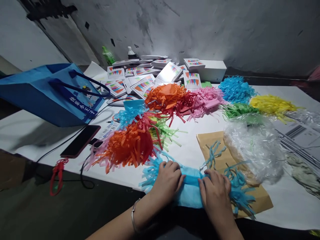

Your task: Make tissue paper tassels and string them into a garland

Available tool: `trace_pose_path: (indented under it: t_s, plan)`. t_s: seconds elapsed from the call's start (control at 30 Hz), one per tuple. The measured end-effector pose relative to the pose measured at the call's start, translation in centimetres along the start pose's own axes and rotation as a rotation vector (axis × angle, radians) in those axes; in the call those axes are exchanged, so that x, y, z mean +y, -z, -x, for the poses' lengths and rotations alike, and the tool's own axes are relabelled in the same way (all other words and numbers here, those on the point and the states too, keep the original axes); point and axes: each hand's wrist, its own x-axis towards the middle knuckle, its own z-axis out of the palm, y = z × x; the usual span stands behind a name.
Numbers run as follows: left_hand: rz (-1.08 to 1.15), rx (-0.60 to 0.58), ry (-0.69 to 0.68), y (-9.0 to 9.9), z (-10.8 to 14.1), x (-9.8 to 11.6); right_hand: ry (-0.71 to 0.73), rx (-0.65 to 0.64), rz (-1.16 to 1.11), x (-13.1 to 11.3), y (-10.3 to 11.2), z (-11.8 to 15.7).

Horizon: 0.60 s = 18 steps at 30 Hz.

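A light-blue tissue-paper tassel [190, 195] lies across the table's front edge, its middle a flat band and both ends cut into fringe. My left hand [168, 180], with a silver bracelet at the wrist, grips the band on the left, fingers curled over it. On the right, my right hand [215, 187] grips the same band, its thumb close to the middle. Palms and fingertips are partly hidden. Just beyond my left hand sits a pile of orange tassels [130, 143], with light-green fringe [167, 130] next to it.
Orange [166, 95], pink [206, 100], blue [236, 88] and yellow tassels [272, 104] line the back. Crumpled clear plastic [255, 146] covers part of a brown paper sheet [208, 141]. Leftward are a phone [81, 141] and blue bag [50, 93]. Printed boxes [142, 85] stand by the wall.
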Motion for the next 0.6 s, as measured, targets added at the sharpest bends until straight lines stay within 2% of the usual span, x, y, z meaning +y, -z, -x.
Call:
trace_pose_path:
  t_s: [0.13, 0.23, 0.33, 0.4, 0.53, 0.6]
  plan:
    - [-0.075, -0.013, 0.052, -0.2, -1.1, 0.3, -0.012, 0.046, 0.079, -0.5, 0.0, -0.1]
    - [-0.075, -0.005, 0.056, -0.5, -1.2, 0.5, 0.114, 0.076, -0.013, -0.6, 0.0, 0.3]
    - [-0.066, 0.003, 0.062, -0.5, -0.8, 0.4, 0.198, 0.045, -0.097, -0.5, -0.3, 0.5]
    - [-0.033, 0.051, 0.009, -0.6, -0.4, 0.1, 0.181, 0.043, -0.144, -0.4, -0.4, 0.5]
    - [0.029, 0.180, -0.239, -1.0, 0.5, -0.7, 0.093, 0.063, -0.267, -0.3, -0.2, 0.3]
    - [0.035, 0.208, -0.287, -1.3, 0.5, -1.1, 0.083, 0.043, -0.284, -0.4, 0.0, 0.3]
